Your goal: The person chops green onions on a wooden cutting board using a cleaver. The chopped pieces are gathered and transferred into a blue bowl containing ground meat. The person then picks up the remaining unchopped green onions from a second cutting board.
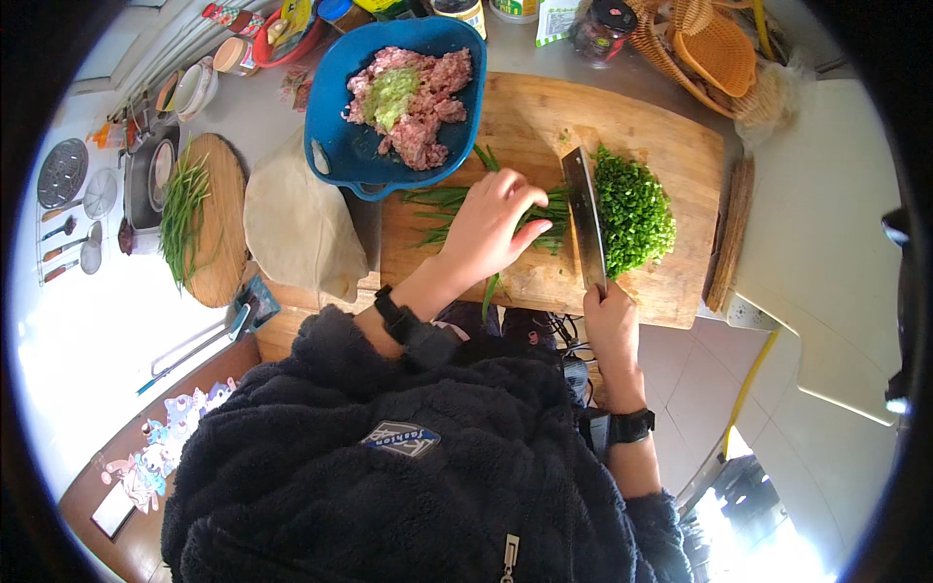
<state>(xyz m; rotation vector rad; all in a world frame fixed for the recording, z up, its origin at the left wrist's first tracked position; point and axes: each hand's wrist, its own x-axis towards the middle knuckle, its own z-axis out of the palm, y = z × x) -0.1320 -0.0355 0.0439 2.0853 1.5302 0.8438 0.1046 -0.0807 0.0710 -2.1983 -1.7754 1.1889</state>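
My right hand [612, 318] is wrapped around the handle of a kitchen cleaver [585, 218]. The blade stands on edge on a wooden cutting board [656, 302], between uncut and cut greens. To the blade's right is a heap of finely chopped green chives [633, 213]. Over a bunch of long chives [437, 211] to the left is my left hand [498, 218], thumb apart from its bent fingers and nothing visible between them. The bunch's cut ends show near the blade; its middle is hidden under that hand. A few stray leaves [491, 295] overhang the board's front edge.
A blue plastic basin [332, 131] with minced meat [430, 138] overlaps the board's back left. Farther left are a draped cloth [295, 218] and a round wooden board [219, 240] bearing more chives [182, 218]. Jars and wicker baskets [718, 58] line the back.
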